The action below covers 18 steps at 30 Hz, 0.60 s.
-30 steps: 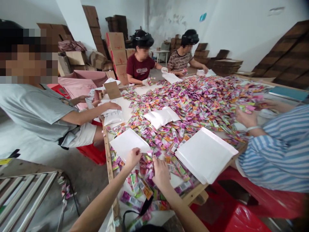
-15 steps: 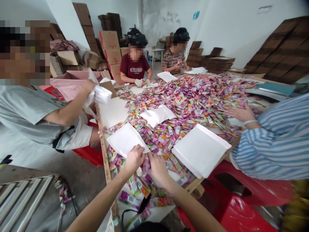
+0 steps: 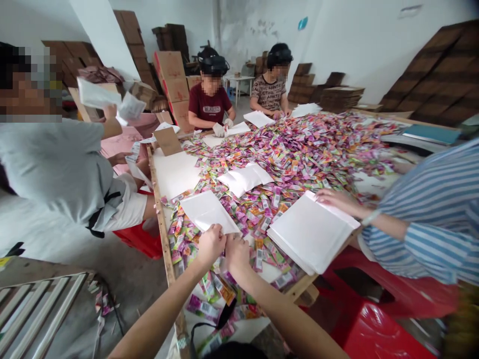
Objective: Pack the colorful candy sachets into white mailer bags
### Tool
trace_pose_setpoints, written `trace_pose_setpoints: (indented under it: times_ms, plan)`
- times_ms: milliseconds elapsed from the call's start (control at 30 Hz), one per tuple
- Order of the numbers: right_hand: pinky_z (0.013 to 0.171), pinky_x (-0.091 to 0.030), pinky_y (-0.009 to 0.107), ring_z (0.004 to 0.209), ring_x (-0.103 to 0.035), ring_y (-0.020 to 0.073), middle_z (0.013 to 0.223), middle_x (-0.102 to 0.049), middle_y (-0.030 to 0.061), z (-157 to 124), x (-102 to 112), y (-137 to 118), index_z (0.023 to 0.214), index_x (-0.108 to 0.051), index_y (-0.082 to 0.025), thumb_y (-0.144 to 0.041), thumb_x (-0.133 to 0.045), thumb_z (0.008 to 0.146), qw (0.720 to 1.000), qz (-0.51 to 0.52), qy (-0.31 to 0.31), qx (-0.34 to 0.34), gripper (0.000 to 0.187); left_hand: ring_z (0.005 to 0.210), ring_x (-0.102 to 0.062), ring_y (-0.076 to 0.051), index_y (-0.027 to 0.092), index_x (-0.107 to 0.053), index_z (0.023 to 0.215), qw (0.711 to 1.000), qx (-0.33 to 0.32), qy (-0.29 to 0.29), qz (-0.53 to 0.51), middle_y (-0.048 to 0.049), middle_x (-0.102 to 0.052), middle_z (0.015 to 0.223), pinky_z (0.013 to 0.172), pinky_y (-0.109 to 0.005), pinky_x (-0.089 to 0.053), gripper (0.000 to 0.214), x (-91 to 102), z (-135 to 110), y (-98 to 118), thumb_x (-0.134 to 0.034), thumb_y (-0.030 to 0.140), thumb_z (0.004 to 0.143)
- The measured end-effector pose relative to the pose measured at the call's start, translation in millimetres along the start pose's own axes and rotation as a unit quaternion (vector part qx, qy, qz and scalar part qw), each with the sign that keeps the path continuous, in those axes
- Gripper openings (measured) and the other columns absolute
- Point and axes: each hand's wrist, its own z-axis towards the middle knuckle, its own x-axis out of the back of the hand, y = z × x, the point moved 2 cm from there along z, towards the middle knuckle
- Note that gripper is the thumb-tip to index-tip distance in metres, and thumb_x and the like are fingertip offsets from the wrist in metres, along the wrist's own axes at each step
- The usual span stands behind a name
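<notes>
A white padded envelope (image 3: 205, 209) lies on the loose sachets in front of me, its near edge towards me. My left hand (image 3: 211, 245) is closed, with its fingers pinched at that near edge. Right beside it, my right hand (image 3: 237, 253) is also closed, fingers curled at the envelope's near right corner. The fingertips are partly hidden. Small colourful sachets (image 3: 262, 209) in purple, green and orange cover the table under and around both hands. A filled white envelope (image 3: 245, 180) rests on the sachets farther ahead.
A stack of white envelopes (image 3: 310, 232) lies to my right, with a hand (image 3: 333, 198) of a striped-sleeved person on its far edge. A wooden rim (image 3: 164, 234) borders the table. One person sits at left holding white packets; two work across the table. Red stools (image 3: 374, 329) stand at right.
The envelope has shifted slightly right, and my hands have closed together at its edge. The striped-sleeved person's hand moved onto the envelope stack. At left, the person swung white packets back and away.
</notes>
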Motion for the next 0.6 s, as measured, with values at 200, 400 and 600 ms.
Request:
trace_pose_setpoints:
  times_ms: [200,400,600]
  plan:
    - [0.06,-0.046,0.029,0.078,-0.066,0.0281,0.079,-0.07,0.0117,23.6,5.3,24.5,0.084,-0.066,-0.015,-0.027,-0.068,0.061,0.996,0.05,-0.078,0.014,0.026,0.069,-0.058,-0.017,0.019,-0.053,0.078,0.992,-0.105,-0.027,0.057,-0.0033,-0.059,0.079,0.057,-0.026,-0.037,0.012,6.8,-3.8,9.0,-0.042,0.014,0.079]
    - [0.058,-0.046,0.028,0.079,-0.067,0.0282,0.082,-0.071,0.0145,33.5,-1.5,38.2,0.084,-0.069,-0.015,-0.034,-0.07,0.054,0.985,0.143,-0.098,-0.029,0.036,0.089,-0.057,-0.022,0.013,-0.049,0.098,0.995,-0.01,0.053,0.079,-0.0104,-0.056,0.095,0.068,-0.027,-0.043,0.018,3.0,-16.9,-2.0,-0.043,0.022,0.083]
    - [0.062,-0.046,0.031,0.082,-0.066,0.0318,0.083,-0.07,0.0204,32.8,-3.9,33.5,0.08,-0.069,-0.01,-0.03,-0.07,0.054,0.976,0.189,-0.09,-0.067,0.033,0.074,-0.061,-0.019,0.017,-0.05,0.088,0.997,-0.013,-0.034,0.074,-0.0057,-0.06,0.078,0.06,-0.026,-0.041,0.015,-6.1,-20.4,-5.1,-0.035,0.017,0.087]
